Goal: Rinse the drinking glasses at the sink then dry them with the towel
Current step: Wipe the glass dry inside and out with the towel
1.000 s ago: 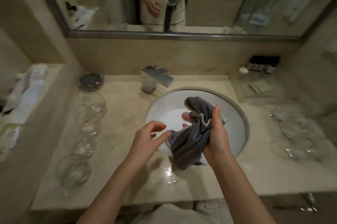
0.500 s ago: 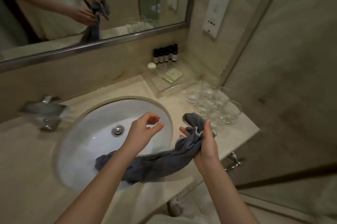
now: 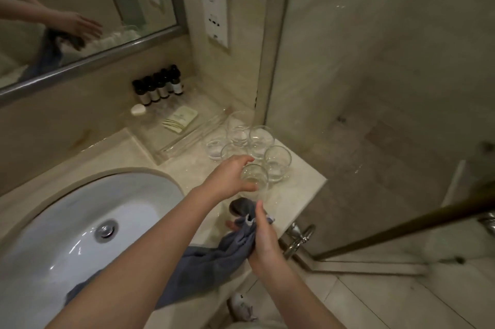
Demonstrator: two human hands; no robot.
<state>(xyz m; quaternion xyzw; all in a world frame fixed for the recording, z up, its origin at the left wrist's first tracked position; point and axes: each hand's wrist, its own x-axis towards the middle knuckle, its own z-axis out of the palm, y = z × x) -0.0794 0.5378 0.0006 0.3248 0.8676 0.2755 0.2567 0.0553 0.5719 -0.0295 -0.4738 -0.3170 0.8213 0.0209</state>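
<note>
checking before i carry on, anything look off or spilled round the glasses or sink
Mostly the grey towel: its loose end trails over the counter edge into the sink while the right hand grips it. The glasses stand upright, none tipped; no damage visible.

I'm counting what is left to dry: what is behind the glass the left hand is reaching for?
Behind the nearest glass, five more glasses stand clustered on the counter. The left hand covers part of one, so its contents cannot be seen.
</note>
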